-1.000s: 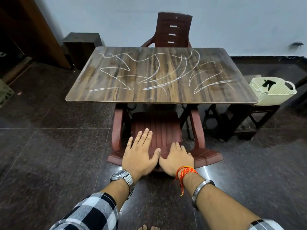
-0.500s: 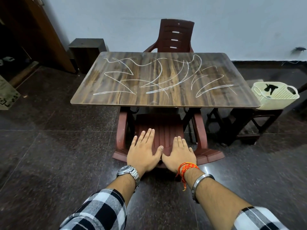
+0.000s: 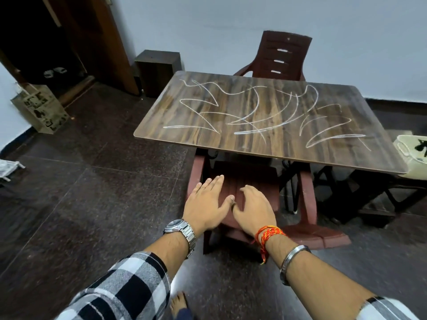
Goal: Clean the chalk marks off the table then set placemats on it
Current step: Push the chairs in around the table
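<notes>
A wood-grain table [image 3: 346,158] stands ahead of me, its top covered with white chalk marks [image 3: 254,114]. My left hand [image 3: 206,205], a watch on its wrist, is held out flat with straight fingers in front of the table's near edge. My right hand [image 3: 253,210], with red thread and a metal bangle on the wrist, hovers beside it, fingers slightly bent, holding nothing. Both hands hang in the air over a maroon plastic chair [image 3: 245,179] tucked under the table. No placemats or cloth show.
A second maroon chair [image 3: 280,56] stands behind the table against the wall. A cream plastic basket [image 3: 413,155] sits at the table's right end. A dark wooden box [image 3: 157,70], a door and a printed paper bag [image 3: 41,109] are at the left. Dark tiled floor surrounds everything.
The view has swung left and tilted, so the table now sits further right. Both hands stay out in front; the right hand's fingers have curled a little.
</notes>
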